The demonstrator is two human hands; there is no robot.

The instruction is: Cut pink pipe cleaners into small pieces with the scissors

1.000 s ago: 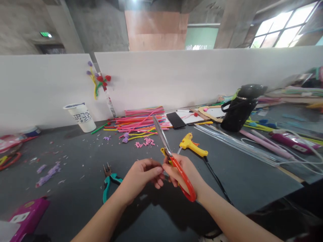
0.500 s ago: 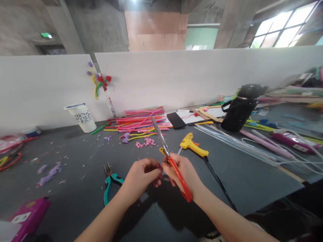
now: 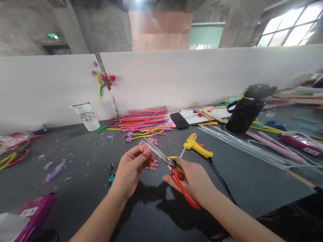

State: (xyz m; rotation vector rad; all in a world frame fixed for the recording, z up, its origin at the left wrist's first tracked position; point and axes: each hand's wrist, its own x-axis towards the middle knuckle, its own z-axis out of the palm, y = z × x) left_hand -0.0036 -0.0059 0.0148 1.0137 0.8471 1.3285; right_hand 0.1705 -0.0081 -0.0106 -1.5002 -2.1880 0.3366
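My right hand (image 3: 195, 178) grips scissors (image 3: 158, 153) with red handles, the blades pointing up and left over the table. A short yellow piece (image 3: 173, 157), perhaps pipe cleaner, sticks out beside the scissor pivot at the right fingers. My left hand (image 3: 133, 168) is closed in a pinch close to the blades; what sits between its fingertips is too small to make out. Small pink cut pieces (image 3: 153, 141) lie beyond the hands. Teal-handled pliers (image 3: 111, 173) are partly hidden behind my left hand. A yellow glue gun (image 3: 198, 147) lies beyond my right hand.
Pink and red pipe cleaners (image 3: 143, 122) are piled at the back, beside a black phone (image 3: 179, 120). A white cup (image 3: 87, 117) stands left, a black jug (image 3: 246, 109) right. Clear plastic sticks (image 3: 234, 143) lie right; a purple power strip (image 3: 37, 213) is front left.
My hands have moved apart. The scissors have tilted from steep to leaning left, their blades now by my left fingertips. My left hand has risen and now covers more of the pliers.
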